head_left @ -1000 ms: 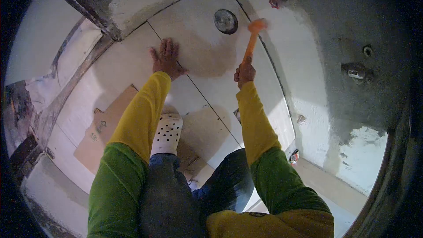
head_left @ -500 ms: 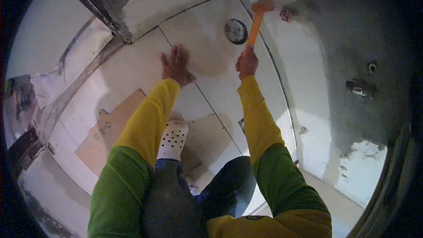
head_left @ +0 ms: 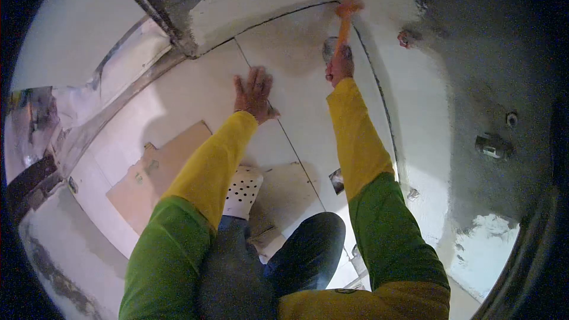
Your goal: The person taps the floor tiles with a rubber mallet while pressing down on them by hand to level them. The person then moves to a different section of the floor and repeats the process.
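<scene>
My left hand [head_left: 253, 93] lies flat with fingers spread on a large white floor tile [head_left: 195, 92], right beside the joint to the neighbouring tile [head_left: 302, 98]. My right hand [head_left: 340, 66] grips the orange handle of a rubber mallet [head_left: 344, 19], whose head sits at the far corner of that tile, near the wall. The round floor drain [head_left: 328, 47] is mostly hidden behind my right hand. Both sleeves are yellow and green.
A piece of cardboard [head_left: 151, 175] lies on the tiles at the left. My white perforated clog [head_left: 243, 192] rests on the floor between my arms. Grey plastered wall at the right carries pipe fittings [head_left: 491, 145]. A dark door-frame edge [head_left: 157, 15] runs at top left.
The mallet has travelled away from me to the tile's far corner, and my right arm has stretched with it. My left hand stayed flat on the tile. The view has tilted forward.
</scene>
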